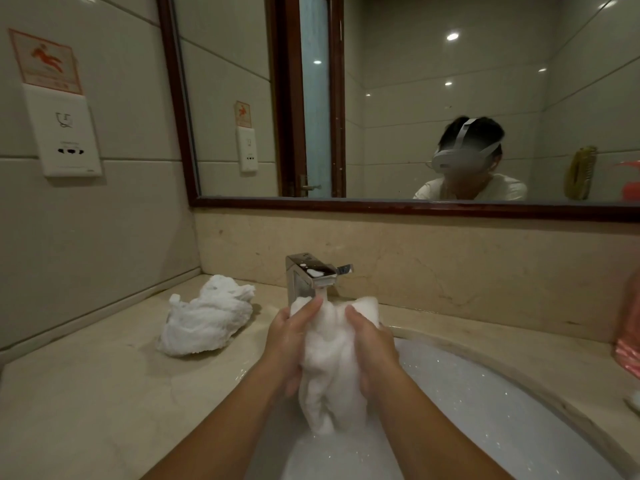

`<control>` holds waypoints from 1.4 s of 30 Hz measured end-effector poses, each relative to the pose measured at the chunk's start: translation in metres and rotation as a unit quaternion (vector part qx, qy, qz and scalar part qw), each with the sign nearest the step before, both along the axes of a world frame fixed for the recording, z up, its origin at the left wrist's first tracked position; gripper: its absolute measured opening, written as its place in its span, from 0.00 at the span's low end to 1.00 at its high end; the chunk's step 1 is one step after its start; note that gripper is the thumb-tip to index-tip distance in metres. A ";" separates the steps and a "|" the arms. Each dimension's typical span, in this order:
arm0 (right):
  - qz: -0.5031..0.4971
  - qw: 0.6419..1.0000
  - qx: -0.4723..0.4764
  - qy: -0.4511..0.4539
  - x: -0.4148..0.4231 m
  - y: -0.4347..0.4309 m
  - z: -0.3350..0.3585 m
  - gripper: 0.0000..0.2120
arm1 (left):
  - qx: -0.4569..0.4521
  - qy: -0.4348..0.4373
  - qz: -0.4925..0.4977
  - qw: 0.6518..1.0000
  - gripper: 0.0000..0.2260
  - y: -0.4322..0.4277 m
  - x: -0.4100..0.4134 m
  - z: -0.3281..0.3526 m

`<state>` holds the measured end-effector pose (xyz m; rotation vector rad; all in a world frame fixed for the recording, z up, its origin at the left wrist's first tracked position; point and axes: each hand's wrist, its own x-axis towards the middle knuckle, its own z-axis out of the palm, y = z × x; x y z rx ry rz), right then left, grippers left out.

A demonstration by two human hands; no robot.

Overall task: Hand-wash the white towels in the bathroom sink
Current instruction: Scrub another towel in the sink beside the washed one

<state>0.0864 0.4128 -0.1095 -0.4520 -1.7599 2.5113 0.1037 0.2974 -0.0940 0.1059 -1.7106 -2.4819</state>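
Observation:
A wet white towel [330, 368] hangs bunched between my two hands above the sink [485, 393], just under the chrome faucet [311, 277]. My left hand [289, 344] grips its left side and my right hand [372, 351] grips its right side, fingers curled into the cloth. The towel's lower end dips toward the foamy water in the basin. A second white towel [207, 320] lies crumpled on the counter to the left of the faucet. A blob of foam sits on top of the faucet.
The beige marble counter [86, 393] runs left to a tiled wall with a white socket plate [67, 133]. A framed mirror [415, 98] hangs behind the faucet. Something pink [628, 344] stands at the counter's right edge.

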 end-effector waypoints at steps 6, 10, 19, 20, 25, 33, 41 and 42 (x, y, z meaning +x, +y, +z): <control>0.030 0.999 0.001 0.015 0.011 0.004 0.013 0.19 | -0.021 -0.049 -0.042 0.998 0.26 0.000 0.002 0.002; 0.050 0.996 -0.045 0.065 0.008 0.003 0.016 0.27 | -0.009 -0.047 -0.062 0.997 0.26 -0.003 0.002 0.003; 0.061 0.994 -0.051 0.068 0.010 0.000 0.015 0.17 | 0.016 -0.011 0.003 1.000 0.20 -0.005 -0.003 -0.004; 0.047 0.996 -0.038 0.060 0.010 -0.002 0.014 0.19 | 0.016 0.009 0.024 1.000 0.17 -0.005 -0.003 -0.003; 0.046 0.998 -0.032 0.039 0.004 -0.007 0.013 0.26 | 0.031 0.072 0.051 0.996 0.15 -0.006 -0.002 0.003; 0.079 0.985 -0.090 0.127 0.010 -0.001 0.013 0.16 | -0.021 -0.011 -0.044 0.999 0.33 -0.004 -0.001 -0.001; 0.017 0.996 -0.011 0.088 0.005 -0.002 0.009 0.19 | -0.047 0.077 0.095 0.991 0.25 -0.007 -0.004 0.001; 0.020 0.997 -0.010 0.076 0.003 -0.001 0.011 0.20 | -0.053 0.092 0.105 0.989 0.25 -0.010 -0.007 0.000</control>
